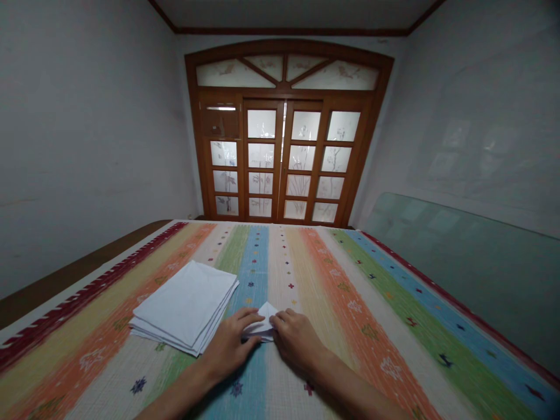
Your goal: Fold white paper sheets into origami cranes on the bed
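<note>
Apparently mid-fold — left hand (230, 345) pinches the folded paper (268, 311) at lower centre; right hand (298, 339) grips its right side, exact finger contact hard to see; next move probably calls for aligned edges, firm fingertip pressure.

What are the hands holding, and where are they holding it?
A small folded white paper: the left hand holds its left side, the right hand its right side.
</note>
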Demonstrator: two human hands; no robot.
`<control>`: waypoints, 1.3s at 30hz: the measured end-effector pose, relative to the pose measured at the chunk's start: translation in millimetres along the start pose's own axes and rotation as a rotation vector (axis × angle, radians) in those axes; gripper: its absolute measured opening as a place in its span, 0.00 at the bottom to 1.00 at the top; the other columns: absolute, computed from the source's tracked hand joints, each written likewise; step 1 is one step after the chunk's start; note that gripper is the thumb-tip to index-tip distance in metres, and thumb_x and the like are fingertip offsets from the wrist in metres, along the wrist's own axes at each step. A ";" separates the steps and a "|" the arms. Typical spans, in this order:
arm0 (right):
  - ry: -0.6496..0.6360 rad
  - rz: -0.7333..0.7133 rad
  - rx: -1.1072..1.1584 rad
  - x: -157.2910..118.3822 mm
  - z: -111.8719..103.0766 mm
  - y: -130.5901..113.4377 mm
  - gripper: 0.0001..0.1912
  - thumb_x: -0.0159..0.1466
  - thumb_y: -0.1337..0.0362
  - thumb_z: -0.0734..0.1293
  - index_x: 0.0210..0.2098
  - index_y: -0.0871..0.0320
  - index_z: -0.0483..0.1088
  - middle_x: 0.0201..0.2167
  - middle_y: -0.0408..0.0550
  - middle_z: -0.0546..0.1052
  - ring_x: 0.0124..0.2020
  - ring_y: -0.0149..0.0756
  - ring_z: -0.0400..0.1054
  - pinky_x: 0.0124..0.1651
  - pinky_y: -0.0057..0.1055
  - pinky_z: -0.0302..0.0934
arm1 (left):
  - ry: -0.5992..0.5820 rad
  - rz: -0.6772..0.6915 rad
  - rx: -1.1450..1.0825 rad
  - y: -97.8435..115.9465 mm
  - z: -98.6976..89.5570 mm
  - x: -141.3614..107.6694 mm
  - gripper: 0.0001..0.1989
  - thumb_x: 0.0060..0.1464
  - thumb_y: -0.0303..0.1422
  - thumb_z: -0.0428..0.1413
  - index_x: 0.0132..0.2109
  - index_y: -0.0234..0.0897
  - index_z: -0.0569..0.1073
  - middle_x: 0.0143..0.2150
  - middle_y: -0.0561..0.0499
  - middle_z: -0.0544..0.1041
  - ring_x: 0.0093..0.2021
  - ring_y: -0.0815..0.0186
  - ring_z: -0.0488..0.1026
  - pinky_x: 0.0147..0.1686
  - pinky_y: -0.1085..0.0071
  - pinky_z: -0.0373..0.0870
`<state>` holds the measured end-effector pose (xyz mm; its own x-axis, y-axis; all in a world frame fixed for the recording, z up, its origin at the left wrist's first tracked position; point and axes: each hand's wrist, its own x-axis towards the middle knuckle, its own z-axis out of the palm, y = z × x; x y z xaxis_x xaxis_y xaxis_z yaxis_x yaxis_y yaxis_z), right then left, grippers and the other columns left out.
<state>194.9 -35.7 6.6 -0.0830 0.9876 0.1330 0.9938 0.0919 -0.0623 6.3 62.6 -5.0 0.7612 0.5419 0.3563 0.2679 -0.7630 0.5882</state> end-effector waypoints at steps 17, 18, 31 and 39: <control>0.135 0.145 0.108 4.1 -2.1 -5.2 0.15 0.69 0.73 0.63 0.52 0.62 0.75 0.42 0.58 0.83 0.41 0.45 0.79 0.43 0.34 0.68 | 0.357 -0.512 -0.755 24.0 27.8 16.2 0.26 0.42 0.42 0.66 0.47 0.33 0.74 0.42 0.37 0.86 0.44 0.48 0.84 0.45 0.58 0.80; 0.160 0.143 0.125 4.2 -1.1 -5.6 0.16 0.68 0.74 0.63 0.52 0.62 0.75 0.42 0.58 0.83 0.41 0.46 0.79 0.43 0.35 0.68 | 0.363 -0.506 -0.704 24.6 28.2 16.3 0.23 0.43 0.42 0.65 0.44 0.33 0.76 0.42 0.37 0.86 0.43 0.47 0.84 0.44 0.58 0.80; 0.468 0.159 0.415 5.5 6.8 -2.2 0.16 0.64 0.73 0.62 0.47 0.63 0.77 0.34 0.54 0.85 0.32 0.44 0.80 0.38 0.33 0.70 | 0.364 -0.429 -0.517 29.8 28.9 12.2 0.14 0.49 0.39 0.56 0.36 0.35 0.81 0.37 0.41 0.86 0.37 0.49 0.83 0.42 0.60 0.77; 0.520 0.125 0.364 3.8 15.1 -6.9 0.11 0.63 0.73 0.62 0.43 0.61 0.74 0.32 0.51 0.83 0.30 0.41 0.79 0.34 0.30 0.65 | 0.347 -0.374 -0.346 35.1 30.3 9.0 0.15 0.56 0.40 0.53 0.34 0.36 0.81 0.30 0.44 0.84 0.29 0.54 0.81 0.32 0.68 0.71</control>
<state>186.5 -30.7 -7.4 0.1693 0.8114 0.5594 0.8974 0.1078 -0.4279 40.4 30.1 -3.2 0.4003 0.8783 0.2616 0.2280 -0.3719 0.8999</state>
